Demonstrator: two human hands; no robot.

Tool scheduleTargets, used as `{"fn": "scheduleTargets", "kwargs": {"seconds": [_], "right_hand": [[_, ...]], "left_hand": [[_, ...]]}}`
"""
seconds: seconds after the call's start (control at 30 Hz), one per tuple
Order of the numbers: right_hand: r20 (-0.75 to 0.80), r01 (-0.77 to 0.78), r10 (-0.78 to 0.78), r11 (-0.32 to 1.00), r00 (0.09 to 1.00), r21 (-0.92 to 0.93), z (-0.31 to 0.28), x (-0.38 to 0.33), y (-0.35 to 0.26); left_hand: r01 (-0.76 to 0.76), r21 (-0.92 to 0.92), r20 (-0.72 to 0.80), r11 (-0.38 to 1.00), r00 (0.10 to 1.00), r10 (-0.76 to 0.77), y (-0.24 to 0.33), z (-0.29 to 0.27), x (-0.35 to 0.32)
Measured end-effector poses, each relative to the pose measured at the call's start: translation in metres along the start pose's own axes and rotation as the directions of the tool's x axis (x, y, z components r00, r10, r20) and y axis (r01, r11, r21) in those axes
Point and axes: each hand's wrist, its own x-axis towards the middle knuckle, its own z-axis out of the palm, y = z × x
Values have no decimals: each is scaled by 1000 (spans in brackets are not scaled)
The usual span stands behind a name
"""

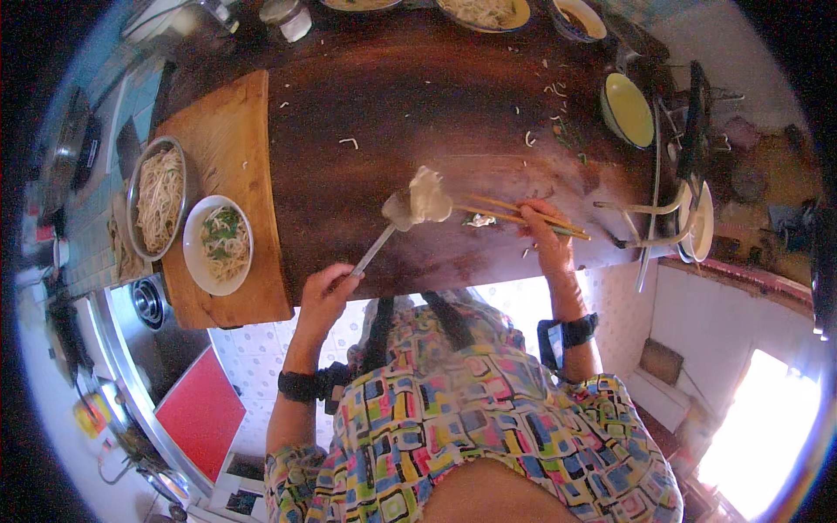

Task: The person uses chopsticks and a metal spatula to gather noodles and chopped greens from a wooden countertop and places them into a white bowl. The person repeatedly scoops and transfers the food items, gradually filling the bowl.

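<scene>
We judge the step in hand to be moving or parting a soft-looking, pale, off-white lump point(430, 197) between two utensils, at the middle of the frame over the dark brown wooden table point(323, 209). The lump sits against the right edge of a long-handled silver metal spoon point(397, 212).

Our next move, as we judge it, calls for a steady spoon and fine control of the chopstick tips, since the lump could slip.

At lower centre-left, our left hand point(324, 295) is closed around the end of the spoon's handle. Right of centre, our right hand point(549, 234) grips a pair of slim, light-brown chopsticks point(504, 216), their tips slightly apart and pointing at the lump's right side; we cannot tell whether they touch it. Just below the sticks lies a small, crumpled, whitish scrap point(479, 220).

At left, a round white bowl of noodles and greens point(193, 251) stands on a light wooden board point(231, 139).
</scene>
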Motion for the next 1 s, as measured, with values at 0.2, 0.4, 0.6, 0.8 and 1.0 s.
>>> {"fn": "scheduleTargets", "kwargs": {"seconds": [0.2,0.4,0.6,0.8,1.0], "right_hand": [[23,-67,64,986,998,155,9,8,19],[112,64,-64,998,992,11,10,10,-17],[174,141,-115,979,978,-148,34,9,-77],[391,284,-267,959,881,16,111,7,-119],[614,299,-331,941,717,158,223,-4,-115]], "left_hand": [[-6,16,5,1000,1000,6,11,10,13],[30,-115,11,993,1000,-28,12,14,9],[-53,-337,-115,940,993,14,24,5,-17],[-71,-496,-344,865,931,-121,27,-26,-87],[-161,-606,-537,779,806,-251,9,-58,-141]]}}
